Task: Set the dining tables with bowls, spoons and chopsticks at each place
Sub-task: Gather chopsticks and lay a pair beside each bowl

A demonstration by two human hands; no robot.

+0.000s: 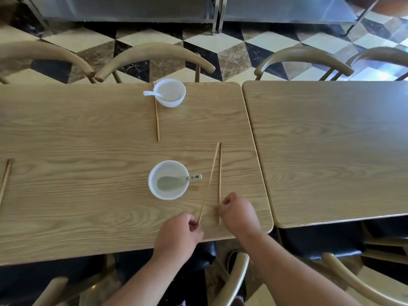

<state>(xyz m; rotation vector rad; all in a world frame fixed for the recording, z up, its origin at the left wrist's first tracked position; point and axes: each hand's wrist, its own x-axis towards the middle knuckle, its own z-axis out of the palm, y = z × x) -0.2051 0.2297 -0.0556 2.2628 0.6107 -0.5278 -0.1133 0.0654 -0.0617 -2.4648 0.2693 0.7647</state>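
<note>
A white bowl [169,180] with a greenish spoon [176,181] in it stands near the front of the left wooden table [88,151]. To its right lie two chopsticks, spread apart at their near ends. My left hand [178,236] pinches the near end of the slanted chopstick [209,180]. My right hand [239,214] pinches the straight chopstick [219,173] close to its near end. At the far edge stands a second white bowl [169,92] with a white spoon [152,93], and a chopstick pair [156,117] lies along its left side.
A second wooden table [331,140] abuts on the right. Curved wooden chairs [154,54] line the far side, others stand at the near side. More chopsticks [4,180] lie at the left edge. A checkered floor and metal counters are beyond.
</note>
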